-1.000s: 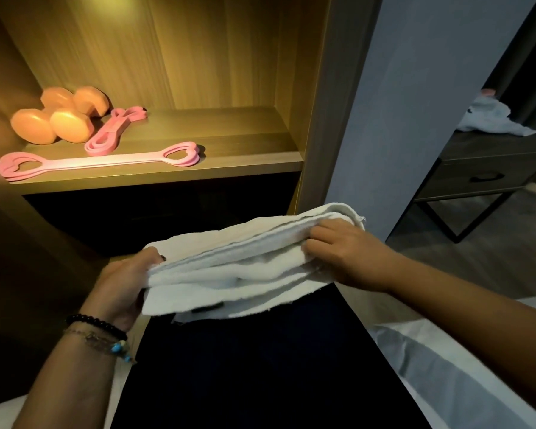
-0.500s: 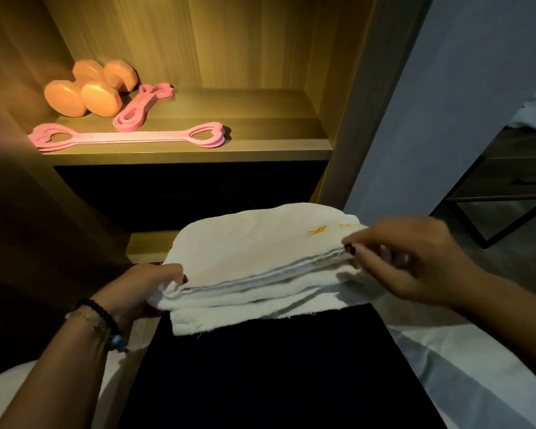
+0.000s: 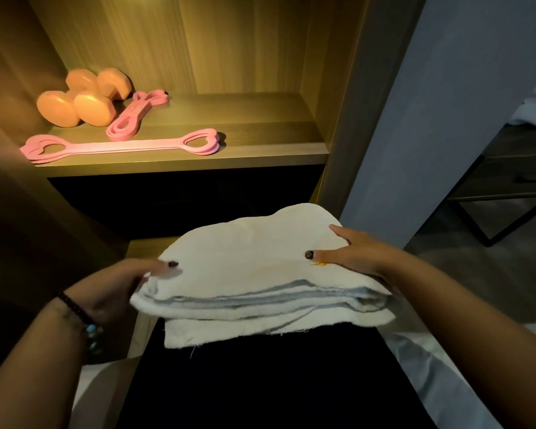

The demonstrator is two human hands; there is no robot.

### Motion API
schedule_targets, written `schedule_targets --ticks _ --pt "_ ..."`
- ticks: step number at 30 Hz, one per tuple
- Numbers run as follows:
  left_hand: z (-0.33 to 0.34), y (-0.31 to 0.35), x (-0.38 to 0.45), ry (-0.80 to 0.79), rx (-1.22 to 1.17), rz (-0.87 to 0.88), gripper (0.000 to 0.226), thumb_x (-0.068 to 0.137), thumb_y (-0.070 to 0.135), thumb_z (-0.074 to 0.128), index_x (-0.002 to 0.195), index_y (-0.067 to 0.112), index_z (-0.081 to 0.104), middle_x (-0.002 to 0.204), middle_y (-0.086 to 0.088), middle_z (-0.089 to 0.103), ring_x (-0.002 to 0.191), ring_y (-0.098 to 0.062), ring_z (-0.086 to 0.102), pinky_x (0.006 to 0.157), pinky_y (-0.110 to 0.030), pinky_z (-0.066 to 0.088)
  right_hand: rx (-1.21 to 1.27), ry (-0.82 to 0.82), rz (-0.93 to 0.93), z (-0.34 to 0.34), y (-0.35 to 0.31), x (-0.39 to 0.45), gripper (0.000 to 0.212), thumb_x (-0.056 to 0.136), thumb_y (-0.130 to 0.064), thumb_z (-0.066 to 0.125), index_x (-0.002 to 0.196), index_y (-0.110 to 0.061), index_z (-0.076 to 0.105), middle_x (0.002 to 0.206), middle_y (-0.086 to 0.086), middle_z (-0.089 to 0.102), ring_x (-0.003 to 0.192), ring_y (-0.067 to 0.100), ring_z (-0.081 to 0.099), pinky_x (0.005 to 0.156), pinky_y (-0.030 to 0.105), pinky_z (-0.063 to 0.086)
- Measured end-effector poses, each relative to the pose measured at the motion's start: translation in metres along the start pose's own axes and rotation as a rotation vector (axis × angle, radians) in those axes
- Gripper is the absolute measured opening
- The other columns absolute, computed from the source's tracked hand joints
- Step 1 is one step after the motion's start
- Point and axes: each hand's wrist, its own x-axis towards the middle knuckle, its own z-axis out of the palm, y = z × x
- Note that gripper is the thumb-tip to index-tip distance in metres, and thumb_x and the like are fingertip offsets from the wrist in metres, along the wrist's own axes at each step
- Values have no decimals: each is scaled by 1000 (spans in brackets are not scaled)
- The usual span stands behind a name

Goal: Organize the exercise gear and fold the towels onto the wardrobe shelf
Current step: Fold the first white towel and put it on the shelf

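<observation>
Two hands held one folded white towel (image 3: 254, 274) in front of the wardrobe, below the lit shelf (image 3: 235, 128) and over a dark surface. Left hand (image 3: 112, 289): at the towel's left edge, thumb on top and fingers beneath the layers, pinching them. Right hand (image 3: 353, 255): fingers straight and spread, pressed flat on the towel's top right corner beside a small yellow mark. On the shelf, two orange dumbbells (image 3: 81, 100) stood side by side at the back left corner; one coiled pink resistance band (image 3: 136, 114) lay just beside them; one long pink puller with heart-shaped handles (image 3: 121, 147) lay along the front edge.
</observation>
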Motion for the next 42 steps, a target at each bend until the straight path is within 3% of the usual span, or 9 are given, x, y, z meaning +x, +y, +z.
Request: schedule_targets --ticks 5,13,19,23,26,30,34,37,42 --pt "21 25 42 -64 -362 48 41 97 36 40 121 11 62 113 -15 64 97 -31 65 83 -42 54 44 21 47 -3 11 2 137 33 -82 60 152 -34 11 160 0 13 142 28 23 113 43 25" --pt "82 18 66 -201 -149 -15 48 91 19 51 129 -10 51 124 -33 54 106 -41 54 99 -48 43 346 118 86 -1 38 -7 124 43 -70 79 148 -25 30 145 1 42 118 23 49 101 39 44" --pt "50 12 47 -144 -199 68 30 88 8 45 97 -2 72 99 -23 65 89 -38 61 98 -51 43 269 237 -63 -5 22 -21 87 71 -48 79 143 -26 37 129 -9 44 110 15 46 83 22 38" --pt "39 16 27 -132 -242 75 31 80 10 45 74 6 75 71 -11 69 64 -25 66 64 -32 57 231 268 -113 -12 10 -28 83 76 -31 80 146 -25 36 152 1 33 134 24 36 100 31 34" --pt "33 17 17 210 164 34 17 69 16 69 75 1 69 74 -19 63 63 -28 58 64 -32 49 309 242 -120 -14 0 -34 73 76 -17 80 140 -26 45 147 4 41 124 25 45 86 26 40" --pt "54 29 5 597 810 130 47 82 24 72 121 9 51 101 -8 62 81 -24 61 69 -30 47 381 243 -121 -15 -13 -43 67 78 -11 76 137 -29 49 140 4 47 88 14 50 56 17 40" --pt "122 43 -11 249 917 379 85 76 48 75 147 26 32 144 9 40 117 -6 44 94 -19 34 404 272 -135 -17 -18 -49 61 80 -8 72 136 -23 52 137 3 51 86 11 51 60 18 42" --pt "163 37 -4 -72 1188 381 110 68 72 65 153 32 8 158 13 16 140 -12 26 116 -33 23 511 278 -124 -23 -26 -54 54 82 -5 69 132 -19 54 128 7 56 84 13 57 60 23 46" --pt "193 17 19 211 1251 594 121 66 69 68 153 27 -6 160 9 13 142 -17 27 112 -41 34 688 357 -170 -29 -46 -55 54 82 -1 65 132 -19 52 111 10 62 93 26 64 69 33 56"
